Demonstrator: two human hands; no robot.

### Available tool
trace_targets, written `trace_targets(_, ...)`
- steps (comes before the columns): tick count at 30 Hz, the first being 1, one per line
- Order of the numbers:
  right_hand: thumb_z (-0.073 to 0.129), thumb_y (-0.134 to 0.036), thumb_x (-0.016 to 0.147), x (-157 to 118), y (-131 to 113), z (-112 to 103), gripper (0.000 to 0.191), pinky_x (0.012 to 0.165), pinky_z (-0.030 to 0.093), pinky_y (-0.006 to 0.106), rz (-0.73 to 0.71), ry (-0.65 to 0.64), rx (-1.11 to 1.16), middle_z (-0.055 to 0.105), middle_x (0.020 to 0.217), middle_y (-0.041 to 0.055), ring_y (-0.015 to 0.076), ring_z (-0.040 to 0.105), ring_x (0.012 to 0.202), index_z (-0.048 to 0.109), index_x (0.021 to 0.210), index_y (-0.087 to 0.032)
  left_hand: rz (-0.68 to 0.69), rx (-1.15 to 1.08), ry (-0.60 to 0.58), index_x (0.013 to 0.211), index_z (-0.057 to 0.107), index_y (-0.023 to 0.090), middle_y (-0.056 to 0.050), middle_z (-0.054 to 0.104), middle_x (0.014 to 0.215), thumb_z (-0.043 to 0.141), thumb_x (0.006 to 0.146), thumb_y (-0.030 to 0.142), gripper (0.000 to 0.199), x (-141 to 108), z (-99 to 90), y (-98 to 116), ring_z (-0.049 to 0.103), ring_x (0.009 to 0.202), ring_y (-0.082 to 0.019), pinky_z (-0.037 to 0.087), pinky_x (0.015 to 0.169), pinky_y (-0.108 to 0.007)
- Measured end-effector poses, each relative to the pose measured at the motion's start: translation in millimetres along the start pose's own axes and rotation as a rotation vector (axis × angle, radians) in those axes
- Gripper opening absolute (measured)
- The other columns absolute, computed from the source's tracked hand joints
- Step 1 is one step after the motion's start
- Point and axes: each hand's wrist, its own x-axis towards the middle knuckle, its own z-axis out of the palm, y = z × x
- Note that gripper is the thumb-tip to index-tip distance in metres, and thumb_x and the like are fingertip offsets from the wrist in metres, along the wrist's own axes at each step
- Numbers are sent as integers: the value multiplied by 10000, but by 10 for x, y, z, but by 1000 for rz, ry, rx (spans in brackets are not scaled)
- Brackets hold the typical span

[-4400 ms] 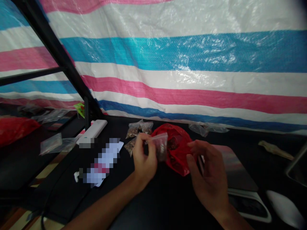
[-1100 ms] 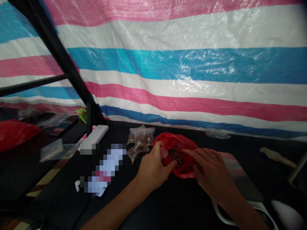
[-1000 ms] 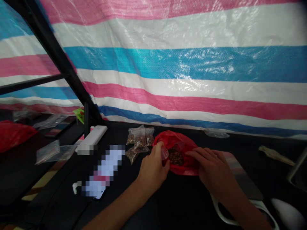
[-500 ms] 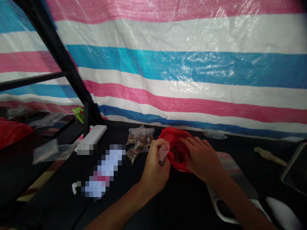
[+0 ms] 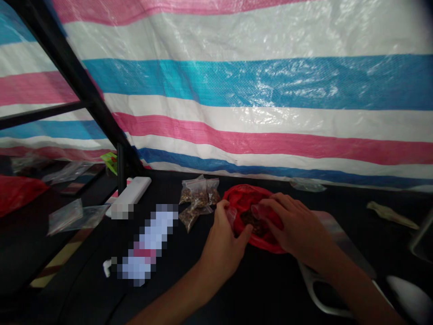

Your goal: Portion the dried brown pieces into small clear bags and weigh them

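Red plastic bag lies on the black tabletop, just right of centre low in the frame, its mouth bunched open. Dark brown dried pieces show inside, partly hidden by the fingers.

Left hand: fingers closed, pinching a small clear zip bag at the red bag's near left edge. Right hand: fingers curved over the mouth, tips down at the brown pieces; cannot tell whether they grip any.

Just left of the left hand, two filled zip bags stand at the back and another lies in front, all holding similar brown matter. Farther left: white box, pixelated packet. Right of the right hand: pale flat board. Upper frame: pink, white and blue striped tarpaulin.
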Motion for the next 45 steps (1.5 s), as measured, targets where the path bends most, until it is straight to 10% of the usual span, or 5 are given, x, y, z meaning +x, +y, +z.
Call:
trace_targets(9,646,-210,886,-134,-126,-193,175,860,494,407,10,-191,40,775,1040,35,243,740,912,654,1054,-259,93,-134,31,1223,491,268,-20,662,1129,563,751,-37,566,53,1,-27,661,1012,-194,490,925,-321)
trace_targets(20,654,-396,944,-92,-184,74,274,557,444,342,171,-220,-110,796,937,40,273,765,713,612,1176,-255,-19,-468,29,1129,493,227,0,621,971,596,845,97,330,194,45,-112,634,852,-150,523,785,-265)
trace_targets(33,615,-165,880,-84,-309,60,328,959,456,425,107,-106,90,721,1190,85,280,665,1100,622,1202,-221,-60,-507,36,1101,550,226,-6,656,970,563,927,231,174,214,43,-109,636,821,-147,527,770,-255)
trace_targets(40,574,-148,919,-77,-352,81,120,872,435,411,192,-131,162,727,1011,66,255,667,956,621,1002,-220,-225,-490,67,1044,606,215,5,645,906,602,935,315,147,249,-11,-96,618,756,-126,513,666,-215)
trace_targets(45,536,-19,829,-83,-379,107,436,913,431,424,69,-44,61,710,1193,105,287,633,1083,609,1220,-198,-246,-566,46,1025,619,215,-2,664,932,637,901,298,151,250,-18,-62,653,796,-133,553,724,-234)
